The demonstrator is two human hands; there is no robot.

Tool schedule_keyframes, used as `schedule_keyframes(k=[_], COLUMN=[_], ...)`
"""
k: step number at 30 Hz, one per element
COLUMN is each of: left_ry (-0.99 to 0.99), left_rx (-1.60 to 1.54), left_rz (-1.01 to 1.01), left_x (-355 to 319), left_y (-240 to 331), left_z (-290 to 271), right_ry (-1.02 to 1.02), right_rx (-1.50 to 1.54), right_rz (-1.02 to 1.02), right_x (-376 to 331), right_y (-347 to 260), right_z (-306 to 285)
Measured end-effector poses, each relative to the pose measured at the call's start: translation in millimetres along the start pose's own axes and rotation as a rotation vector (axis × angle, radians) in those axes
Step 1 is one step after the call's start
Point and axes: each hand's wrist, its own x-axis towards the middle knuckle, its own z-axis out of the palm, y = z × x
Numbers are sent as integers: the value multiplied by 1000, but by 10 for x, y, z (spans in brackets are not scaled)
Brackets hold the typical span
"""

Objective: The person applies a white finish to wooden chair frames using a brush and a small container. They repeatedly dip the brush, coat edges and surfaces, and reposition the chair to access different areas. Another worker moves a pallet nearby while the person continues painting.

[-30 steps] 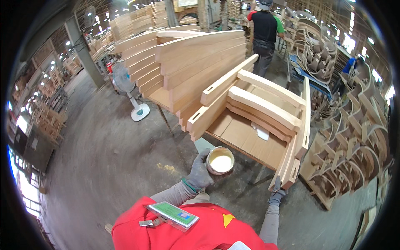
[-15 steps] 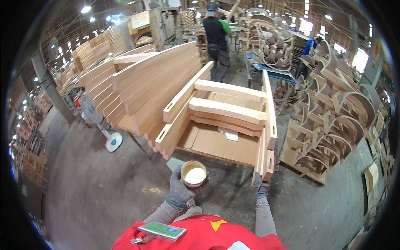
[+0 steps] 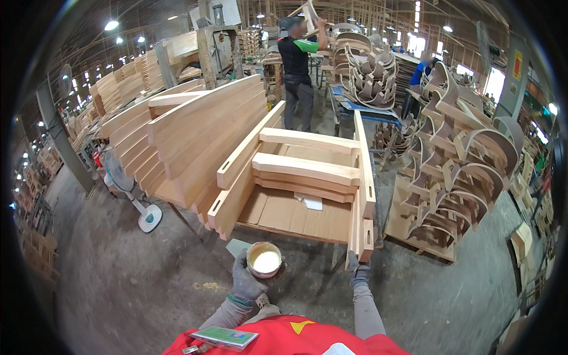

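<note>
In a grey glove, my left hand (image 3: 247,284) is closed round a small round tub (image 3: 264,260) with pale cream paste inside. A thin grey flat piece (image 3: 238,247) sticks out beside the tub; how it is held is hidden. My gloved right hand (image 3: 358,267) grips the near lower end of a slotted wooden rail (image 3: 368,234), with its fingers partly hidden by the wood. That rail is at the right side of stacked wooden frames, joined by crossbars (image 3: 307,168). Brown cardboard (image 3: 284,212) lies under the frames, with a white scrap (image 3: 310,202) on it.
To the left of the frames stand stacked wooden panels (image 3: 204,133) and a floor fan (image 3: 149,218). Curved wooden parts (image 3: 461,177) are piled on a pallet at the right. Beyond the table, a co-worker (image 3: 296,71) in a black and green shirt handles a wooden piece.
The whole view has shifted, so the stacks sit further left and lower. Both my hands keep their holds. The co-worker's arm has risen with a wooden piece near the head.
</note>
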Motion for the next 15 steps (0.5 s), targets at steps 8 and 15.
schedule_keyframes(k=[8,15], left_ry=[1,2], left_rx=[55,172], left_rz=[-9,47], left_x=[-53,-56], left_y=[2,-25], left_z=[20,97], right_ry=[-13,-5], right_rx=[16,-37], right_rz=[-59,-100], right_x=[-2,65], right_y=[92,158], right_z=[0,27])
